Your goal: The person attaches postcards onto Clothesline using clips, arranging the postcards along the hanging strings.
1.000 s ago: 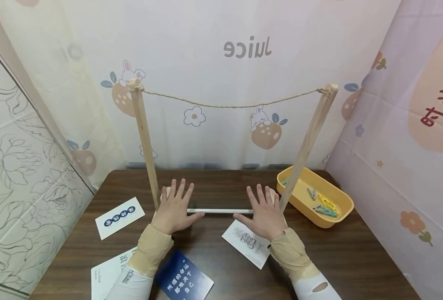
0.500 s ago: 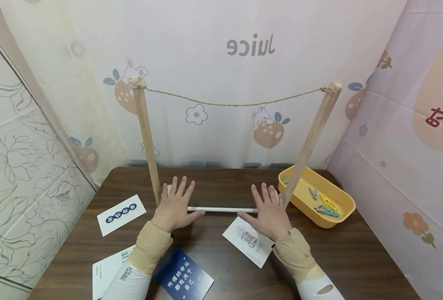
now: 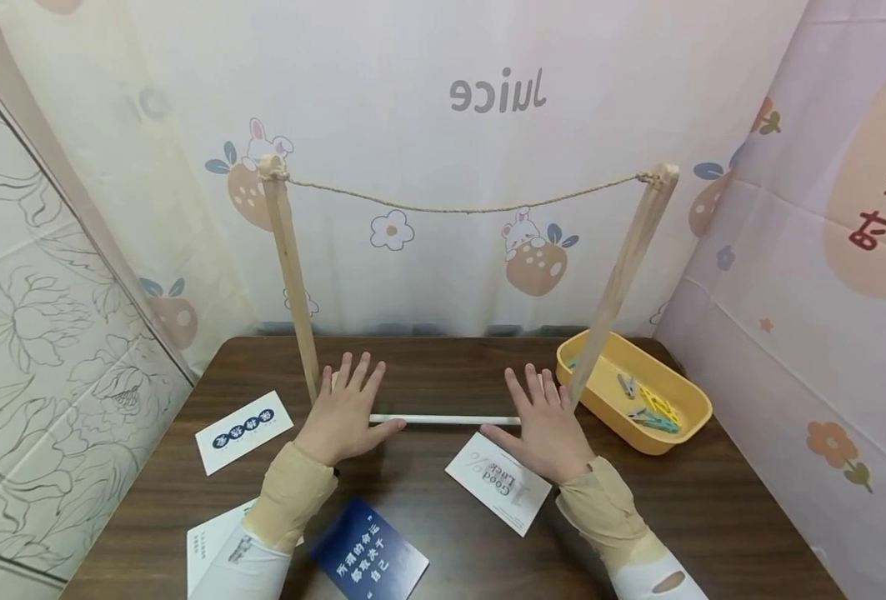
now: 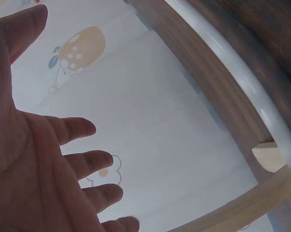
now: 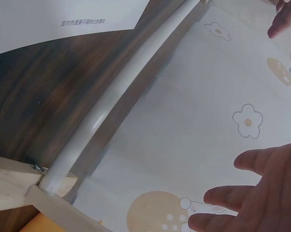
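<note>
My left hand is held palm down with fingers spread, in front of the foot of the left wooden post. Beside the right wooden post, my right hand has its fingers extended too. A white rod joins the posts low down, and a thin twine sags between their tops. Both wrist views show bare palms with nothing held: the left palm and the right palm are apart from the rod. The hands partly cover the rod's ends and the stand's feet.
A yellow basket with several clothespins stands at the right, behind the right post. On the brown table lie a "Good Luck" card, a blue card, a white card with blue circles and another white card partly under the left sleeve.
My hands have drifted slightly apart, the right one to the right and the left one a little to the left. The stand, basket and cards stay put; the head view shifts slightly.
</note>
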The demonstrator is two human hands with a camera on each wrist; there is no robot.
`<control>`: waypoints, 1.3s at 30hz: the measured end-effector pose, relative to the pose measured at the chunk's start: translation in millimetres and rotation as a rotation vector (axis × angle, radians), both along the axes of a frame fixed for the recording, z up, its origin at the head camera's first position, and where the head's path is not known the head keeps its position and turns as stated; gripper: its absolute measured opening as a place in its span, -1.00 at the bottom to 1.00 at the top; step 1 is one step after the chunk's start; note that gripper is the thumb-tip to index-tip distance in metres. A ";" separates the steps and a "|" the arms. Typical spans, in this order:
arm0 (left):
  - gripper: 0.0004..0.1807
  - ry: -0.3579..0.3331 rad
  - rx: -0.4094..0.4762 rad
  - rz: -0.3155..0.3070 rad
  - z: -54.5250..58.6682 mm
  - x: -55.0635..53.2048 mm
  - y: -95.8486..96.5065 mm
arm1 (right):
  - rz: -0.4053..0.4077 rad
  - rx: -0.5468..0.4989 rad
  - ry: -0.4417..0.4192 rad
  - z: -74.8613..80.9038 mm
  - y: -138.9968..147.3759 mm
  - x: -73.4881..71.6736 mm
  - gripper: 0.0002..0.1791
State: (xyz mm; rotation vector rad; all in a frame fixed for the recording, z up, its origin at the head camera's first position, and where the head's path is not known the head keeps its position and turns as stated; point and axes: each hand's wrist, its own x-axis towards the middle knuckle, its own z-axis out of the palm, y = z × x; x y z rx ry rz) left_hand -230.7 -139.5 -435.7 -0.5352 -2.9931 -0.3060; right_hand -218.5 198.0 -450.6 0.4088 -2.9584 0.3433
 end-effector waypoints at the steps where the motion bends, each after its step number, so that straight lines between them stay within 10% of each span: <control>1: 0.10 0.001 0.002 -0.002 0.9 0.0 -0.7 | 0.005 -0.003 0.002 0.7 0.5 0.3 0.16; 39: -0.18 0.213 0.124 -0.121 35.6 11.9 -20.8 | 0.118 -0.071 0.210 55.0 29.9 20.0 -0.07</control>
